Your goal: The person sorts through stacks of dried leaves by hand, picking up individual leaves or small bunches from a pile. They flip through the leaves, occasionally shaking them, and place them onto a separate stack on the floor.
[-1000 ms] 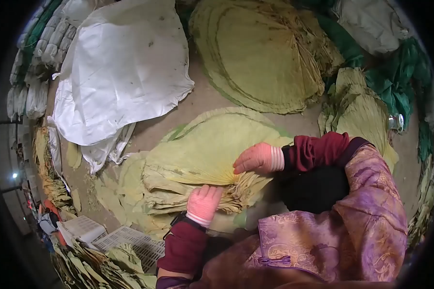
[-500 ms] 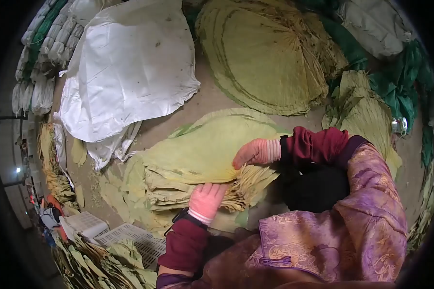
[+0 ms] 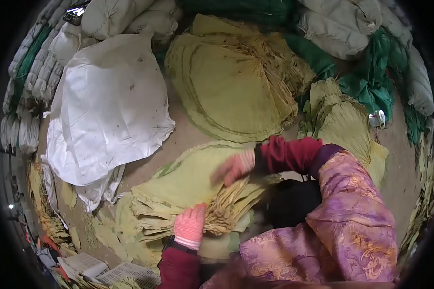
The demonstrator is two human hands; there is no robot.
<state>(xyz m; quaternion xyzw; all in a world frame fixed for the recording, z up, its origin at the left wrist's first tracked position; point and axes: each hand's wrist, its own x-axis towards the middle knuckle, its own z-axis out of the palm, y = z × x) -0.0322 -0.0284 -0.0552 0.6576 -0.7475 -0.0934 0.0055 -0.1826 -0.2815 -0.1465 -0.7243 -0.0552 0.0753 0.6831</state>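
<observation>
Below me lies a folded stack of large dried leaves point(image 3: 178, 185), round and yellow-green, looking like lotus leaves. Its layered edges face me, and crinkled brown-yellow stem ends bunch on the right. My left hand point(image 3: 189, 224), in a pink knitted glove, grips the near edge of the stack, fingers on top and pressed together; its thumb is hidden. Just over the upper surface is my right hand point(image 3: 235, 167), gloved alike and slightly smeared by motion. Its fingers stretch out to the left with the thumb apart, holding nothing visible.
Beyond lies a big fanned pile of dried leaves point(image 3: 231, 91), with a smaller leaf bundle point(image 3: 345, 118) on the right. A white woven sack point(image 3: 108, 106) spreads at left. A metal can point(image 3: 378, 118), green sheeting point(image 3: 371, 79), stuffed sacks point(image 3: 332, 31) and printed paper point(image 3: 130, 274) surround the area.
My right hand has lifted from the fold by the stem ends and moved left over the stack. My left hand stays at the near edge. The view has shifted, showing more of the far side.
</observation>
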